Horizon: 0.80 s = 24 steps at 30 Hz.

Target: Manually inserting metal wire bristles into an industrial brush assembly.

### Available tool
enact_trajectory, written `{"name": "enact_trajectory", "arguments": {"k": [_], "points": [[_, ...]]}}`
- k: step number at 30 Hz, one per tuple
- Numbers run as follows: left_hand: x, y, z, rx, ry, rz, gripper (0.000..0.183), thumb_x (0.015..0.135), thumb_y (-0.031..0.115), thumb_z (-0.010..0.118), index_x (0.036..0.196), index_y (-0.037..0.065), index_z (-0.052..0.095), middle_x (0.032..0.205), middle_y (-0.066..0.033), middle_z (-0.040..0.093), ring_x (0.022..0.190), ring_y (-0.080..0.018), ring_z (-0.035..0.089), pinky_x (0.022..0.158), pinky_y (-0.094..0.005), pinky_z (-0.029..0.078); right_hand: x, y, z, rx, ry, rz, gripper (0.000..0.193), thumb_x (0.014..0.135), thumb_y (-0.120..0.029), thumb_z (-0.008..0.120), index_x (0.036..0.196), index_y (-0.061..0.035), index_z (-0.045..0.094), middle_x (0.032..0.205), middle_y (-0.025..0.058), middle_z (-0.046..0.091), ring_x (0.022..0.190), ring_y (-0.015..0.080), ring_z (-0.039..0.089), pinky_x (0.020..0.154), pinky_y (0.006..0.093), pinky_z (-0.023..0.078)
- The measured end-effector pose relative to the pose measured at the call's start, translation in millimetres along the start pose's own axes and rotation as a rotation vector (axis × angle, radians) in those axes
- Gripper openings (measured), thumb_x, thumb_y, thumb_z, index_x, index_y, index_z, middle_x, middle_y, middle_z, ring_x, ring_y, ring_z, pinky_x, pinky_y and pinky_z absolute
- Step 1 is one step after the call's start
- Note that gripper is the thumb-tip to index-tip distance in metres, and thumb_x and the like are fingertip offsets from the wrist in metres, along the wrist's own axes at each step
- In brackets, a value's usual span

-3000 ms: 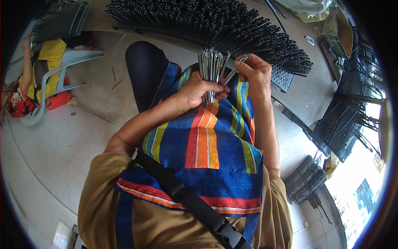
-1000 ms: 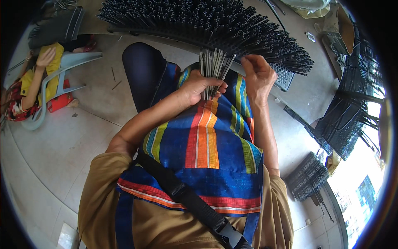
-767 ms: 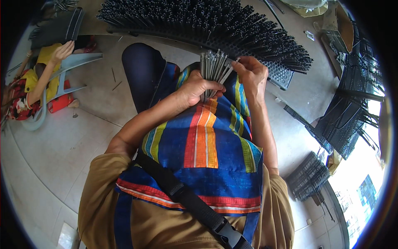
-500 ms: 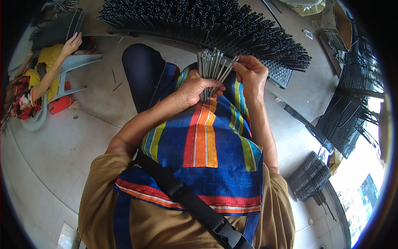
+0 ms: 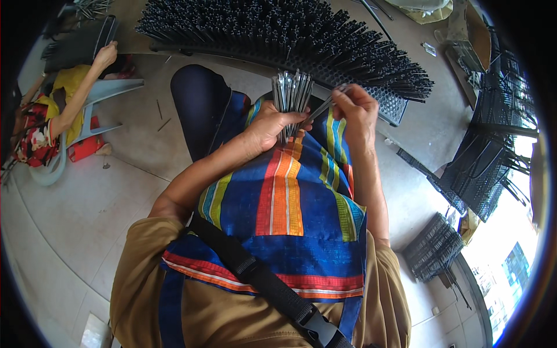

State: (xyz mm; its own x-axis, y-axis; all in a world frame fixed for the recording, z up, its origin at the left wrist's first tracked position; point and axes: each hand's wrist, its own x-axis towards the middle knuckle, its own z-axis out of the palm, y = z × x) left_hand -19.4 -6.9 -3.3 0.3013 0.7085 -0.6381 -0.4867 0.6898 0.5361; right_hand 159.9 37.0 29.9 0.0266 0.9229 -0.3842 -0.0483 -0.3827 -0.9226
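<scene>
Bright bare-metal rods, shiny, dark matt rods in a black plastic-looking tray, woven striped cloth, smooth pale concrete floor, black wire racks.

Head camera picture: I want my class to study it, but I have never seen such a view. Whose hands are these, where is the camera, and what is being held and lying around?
The camera sits on a person's head and looks down, so the round, bent edges come from its wide lens. Both bare hands belong to that person. The left hand grips an upright bundle of thin grey metal rods. The right hand pinches a single thin rod beside the bundle. A bright striped cloth of blue, orange and yellow covers the lap. In front, on the pale concrete floor, lies a dark mat bristling with rows of black rods. Dark wire grids are stacked at the right. At the far left another person's arm reaches out.
</scene>
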Motion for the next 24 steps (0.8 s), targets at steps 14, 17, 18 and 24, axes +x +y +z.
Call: {"name": "enact_trajectory", "arguments": {"k": [14, 17, 18, 24], "points": [[-3, 1, 1, 0.042, 0.067, -0.061, 0.018, 0.079, -0.003, 0.064, 0.097, -0.004, 0.064, 0.084, -0.0167, 0.069, 0.071, -0.0231, 0.069, 0.062, -0.0340, 0.058, 23, -9, 6, -0.115, 0.288, -0.682, 0.012, 0.078, 0.005, 0.070, 0.088, -0.0023, 0.067, 0.081, 0.0001, 0.062, 0.061, 0.0036, 0.052, 0.052, 0.0169, 0.041], [-4, 3, 2, 0.048, 0.057, -0.063, 0.016, 0.079, -0.004, 0.064, 0.095, -0.005, 0.065, 0.083, -0.0164, 0.069, 0.070, -0.0231, 0.069, 0.062, -0.0334, 0.058, 23, -11, 5, -0.115, 0.285, -0.667, 0.013, 0.077, 0.005, 0.070, 0.087, -0.0019, 0.068, 0.080, 0.0001, 0.062, 0.062, 0.0040, 0.052, 0.054, 0.0176, 0.041], [-4, 4, 3, 0.048, 0.058, -0.063, 0.016, 0.079, -0.004, 0.064, 0.095, -0.005, 0.065, 0.083, -0.0164, 0.069, 0.070, -0.0231, 0.069, 0.062, -0.0334, 0.058, 23, -10, 5, -0.152, 0.297, -0.674, 0.012, 0.077, 0.005, 0.070, 0.086, -0.0014, 0.068, 0.080, 0.0001, 0.062, 0.062, 0.0043, 0.053, 0.055, 0.0181, 0.042], [-2, 2, 0, 0.028, 0.060, -0.077, 0.013, 0.079, -0.004, 0.064, 0.092, -0.006, 0.066, 0.082, -0.0162, 0.069, 0.069, -0.0230, 0.069, 0.062, -0.0329, 0.059, 24, -19, 16, -0.385, 0.317, -0.715, 0.012, 0.073, 0.003, 0.074, 0.084, -0.0010, 0.069, 0.075, 0.0012, 0.061, 0.062, 0.0063, 0.054, 0.055, 0.0200, 0.043]]}}
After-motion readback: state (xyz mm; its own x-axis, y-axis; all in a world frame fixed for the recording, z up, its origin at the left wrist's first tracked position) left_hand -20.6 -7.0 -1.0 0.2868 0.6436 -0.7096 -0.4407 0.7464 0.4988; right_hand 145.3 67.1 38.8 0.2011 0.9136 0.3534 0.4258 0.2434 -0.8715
